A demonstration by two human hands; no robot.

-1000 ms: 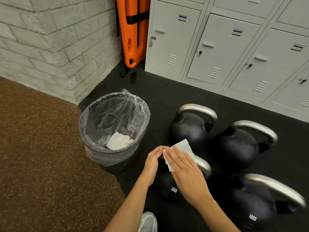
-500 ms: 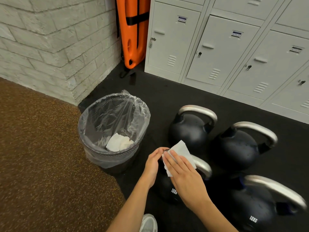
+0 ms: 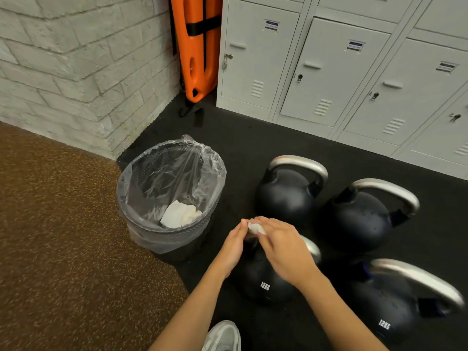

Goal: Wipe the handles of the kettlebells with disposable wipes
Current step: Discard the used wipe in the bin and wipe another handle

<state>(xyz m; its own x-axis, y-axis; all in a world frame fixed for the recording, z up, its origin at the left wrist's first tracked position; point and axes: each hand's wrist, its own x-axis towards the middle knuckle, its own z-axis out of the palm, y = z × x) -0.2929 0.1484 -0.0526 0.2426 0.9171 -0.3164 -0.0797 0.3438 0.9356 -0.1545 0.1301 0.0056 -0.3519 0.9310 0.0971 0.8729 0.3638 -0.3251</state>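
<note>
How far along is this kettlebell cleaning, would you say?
Probably early to midway. Used wipes already lie in the lined bin, so some wiping looks done, though which handles I cannot tell. Right now both hands, the left hand and right hand, work a wipe at the near-left kettlebell. Three other kettlebells stand untouched now.

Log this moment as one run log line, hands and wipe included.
step: wiping near-left kettlebell handle | right hand: pressing wipe on handle | left hand: touching wipe's end | bin: holds used wipes
</note>
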